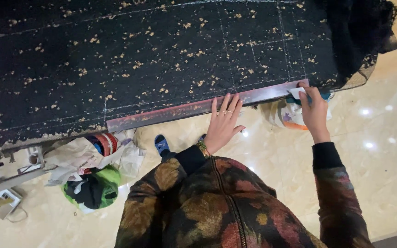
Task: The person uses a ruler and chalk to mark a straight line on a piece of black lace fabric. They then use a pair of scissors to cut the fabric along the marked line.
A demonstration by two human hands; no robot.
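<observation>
Fingers (226,106) of the left hand (223,124) lie spread and flat, pressing the long ruler (194,108) onto the black gold-flecked fabric (138,59) at the table's near edge. The right hand (313,110) pinches a white chalk piece (298,92) at the ruler's right end.

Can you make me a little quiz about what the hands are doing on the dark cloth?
1. True or false: the left hand lies flat on the long ruler.
2. What does the right hand pinch at the ruler's end? A) scissors B) a small white piece, maybe chalk C) a needle
3. What runs across the black speckled fabric in thin pale strokes?

Key
1. True; its fingers press on the ruler, which lies along the fabric's near edge.
2. B; the white piece shows at the fingertips, too small to name for sure.
3. Marked lines that form a grid.
</observation>
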